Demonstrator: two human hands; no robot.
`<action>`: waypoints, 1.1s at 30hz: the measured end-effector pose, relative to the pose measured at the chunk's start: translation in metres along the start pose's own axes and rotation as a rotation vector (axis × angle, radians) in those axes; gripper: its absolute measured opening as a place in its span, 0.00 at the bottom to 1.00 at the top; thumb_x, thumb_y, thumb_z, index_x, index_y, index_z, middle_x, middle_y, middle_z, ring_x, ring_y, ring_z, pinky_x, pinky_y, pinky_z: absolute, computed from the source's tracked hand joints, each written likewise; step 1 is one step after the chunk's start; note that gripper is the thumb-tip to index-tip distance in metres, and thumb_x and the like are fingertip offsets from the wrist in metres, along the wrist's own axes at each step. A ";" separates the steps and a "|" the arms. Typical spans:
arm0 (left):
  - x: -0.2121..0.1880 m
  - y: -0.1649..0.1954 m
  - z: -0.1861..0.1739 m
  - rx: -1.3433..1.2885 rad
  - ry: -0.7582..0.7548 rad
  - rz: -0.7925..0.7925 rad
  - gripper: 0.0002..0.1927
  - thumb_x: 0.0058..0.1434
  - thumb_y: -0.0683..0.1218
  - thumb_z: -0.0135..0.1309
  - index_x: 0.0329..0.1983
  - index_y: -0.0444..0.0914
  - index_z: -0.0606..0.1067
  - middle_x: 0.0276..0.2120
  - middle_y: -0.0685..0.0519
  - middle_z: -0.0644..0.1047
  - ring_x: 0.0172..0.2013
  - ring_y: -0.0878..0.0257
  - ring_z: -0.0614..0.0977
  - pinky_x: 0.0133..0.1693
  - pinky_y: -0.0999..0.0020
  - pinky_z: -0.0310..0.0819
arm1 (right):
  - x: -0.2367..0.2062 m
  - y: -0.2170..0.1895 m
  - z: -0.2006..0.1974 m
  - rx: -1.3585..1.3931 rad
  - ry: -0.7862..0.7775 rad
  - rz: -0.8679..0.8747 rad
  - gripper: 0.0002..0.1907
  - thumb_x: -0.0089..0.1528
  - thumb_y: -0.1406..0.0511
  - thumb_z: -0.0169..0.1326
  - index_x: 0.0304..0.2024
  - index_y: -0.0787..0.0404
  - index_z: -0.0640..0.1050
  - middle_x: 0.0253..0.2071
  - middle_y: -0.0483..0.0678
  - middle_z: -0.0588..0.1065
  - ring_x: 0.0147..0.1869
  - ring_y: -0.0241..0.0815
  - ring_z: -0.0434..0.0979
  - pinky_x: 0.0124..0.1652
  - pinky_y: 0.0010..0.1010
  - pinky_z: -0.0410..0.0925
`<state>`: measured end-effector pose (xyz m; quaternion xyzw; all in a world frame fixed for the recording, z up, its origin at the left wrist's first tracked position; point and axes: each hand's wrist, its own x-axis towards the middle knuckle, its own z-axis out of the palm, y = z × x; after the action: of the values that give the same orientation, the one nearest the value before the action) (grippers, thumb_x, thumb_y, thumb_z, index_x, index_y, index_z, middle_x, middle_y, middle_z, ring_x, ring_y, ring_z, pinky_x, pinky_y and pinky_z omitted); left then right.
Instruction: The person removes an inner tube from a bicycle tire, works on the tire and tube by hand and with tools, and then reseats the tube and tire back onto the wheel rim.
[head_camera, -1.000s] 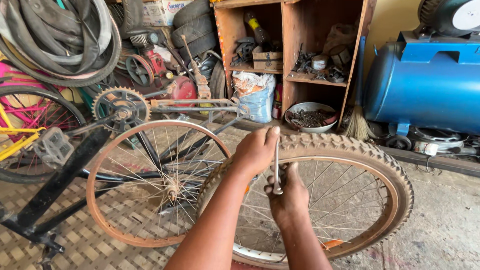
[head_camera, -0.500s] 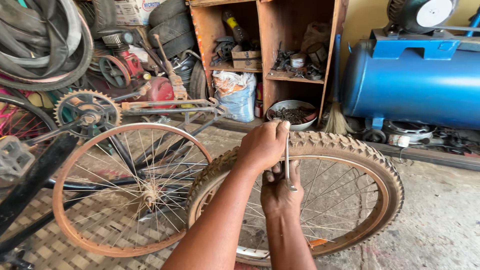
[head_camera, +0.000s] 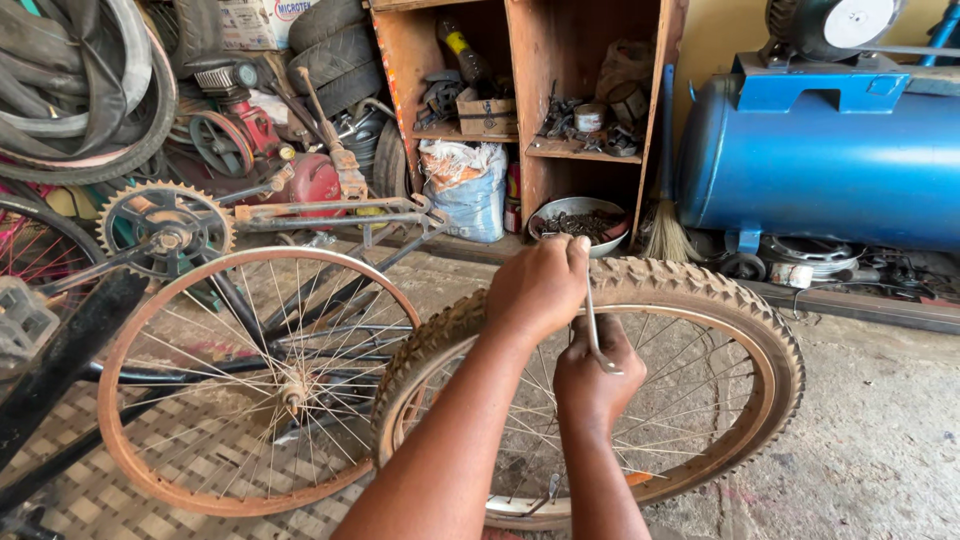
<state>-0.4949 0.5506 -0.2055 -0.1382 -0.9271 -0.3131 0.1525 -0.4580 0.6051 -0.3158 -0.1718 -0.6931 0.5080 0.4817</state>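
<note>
Knobby tyre (head_camera: 700, 290) on wheel, upright on floor beside bare rim (head_camera: 130, 330). Left hand (head_camera: 535, 290) clamped over tyre top. Right hand (head_camera: 590, 375) closed around metal lever (head_camera: 593, 330). Step, judged: prying bead. Next needs steady leverage.

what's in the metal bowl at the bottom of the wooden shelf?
The metal bowl on the shelf's bottom level holds a heap of small dark metal bits, too small to tell apart. Its lower part is hidden by the left hand and the knobby tyre.
</note>
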 end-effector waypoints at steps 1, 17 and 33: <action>-0.002 0.004 0.000 0.003 -0.009 -0.012 0.25 0.71 0.59 0.34 0.43 0.41 0.78 0.42 0.44 0.82 0.44 0.42 0.82 0.47 0.44 0.75 | -0.001 -0.002 0.000 0.032 -0.005 0.032 0.10 0.62 0.72 0.55 0.45 0.63 0.83 0.27 0.56 0.79 0.25 0.38 0.77 0.29 0.33 0.69; 0.001 0.001 0.000 -0.115 0.026 -0.130 0.26 0.70 0.59 0.38 0.40 0.37 0.80 0.40 0.38 0.82 0.45 0.39 0.82 0.47 0.44 0.74 | 0.012 0.013 -0.008 -0.027 -0.166 0.000 0.07 0.63 0.66 0.56 0.36 0.64 0.83 0.24 0.57 0.78 0.23 0.47 0.78 0.28 0.38 0.69; -0.025 0.017 -0.005 -0.426 0.118 -0.245 0.25 0.71 0.56 0.39 0.36 0.32 0.79 0.34 0.37 0.82 0.39 0.41 0.84 0.42 0.47 0.75 | 0.028 0.026 -0.014 0.335 -0.552 0.391 0.13 0.69 0.63 0.53 0.44 0.68 0.82 0.20 0.48 0.70 0.21 0.37 0.68 0.24 0.34 0.64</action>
<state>-0.4646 0.5560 -0.2017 -0.0352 -0.8394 -0.5253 0.1348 -0.4665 0.6440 -0.3244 -0.0761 -0.6583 0.7239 0.1921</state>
